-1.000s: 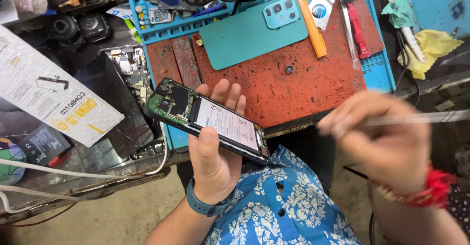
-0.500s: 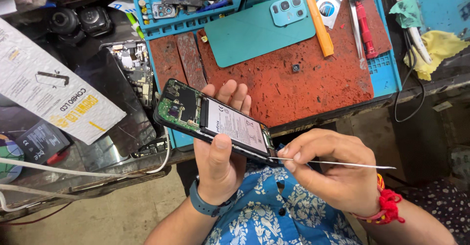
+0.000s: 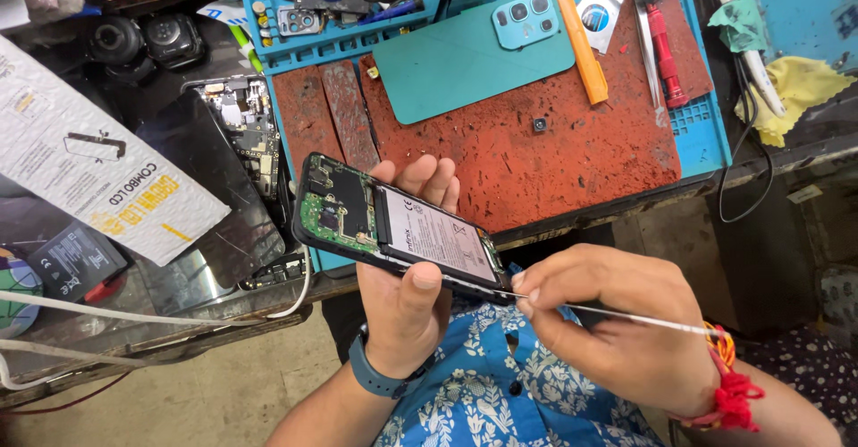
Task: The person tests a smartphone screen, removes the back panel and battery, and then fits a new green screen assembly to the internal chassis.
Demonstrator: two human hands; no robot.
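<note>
My left hand [image 3: 407,299] grips an opened smartphone [image 3: 393,228] with its back cover off. The green circuit board and the white battery face up. The hand cradles it from below, thumb on its near edge. My right hand [image 3: 617,326] pinches a thin metal tool [image 3: 626,315], held level. The tool's tip touches the phone's lower right corner. Both hands hover in front of the bench edge, above my blue floral shirt.
A worn red mat [image 3: 554,143] in a blue tray [image 3: 706,134] carries a teal phone back cover [image 3: 456,63], an orange pry tool [image 3: 579,36], a red screwdriver [image 3: 666,54] and tweezers. Left lie another dismantled phone [image 3: 232,188], a white padded envelope [image 3: 98,179] and white cables.
My right hand came in from the right with the thin tool and set its tip against the phone's lower corner. The left hand kept the phone nearly still.
</note>
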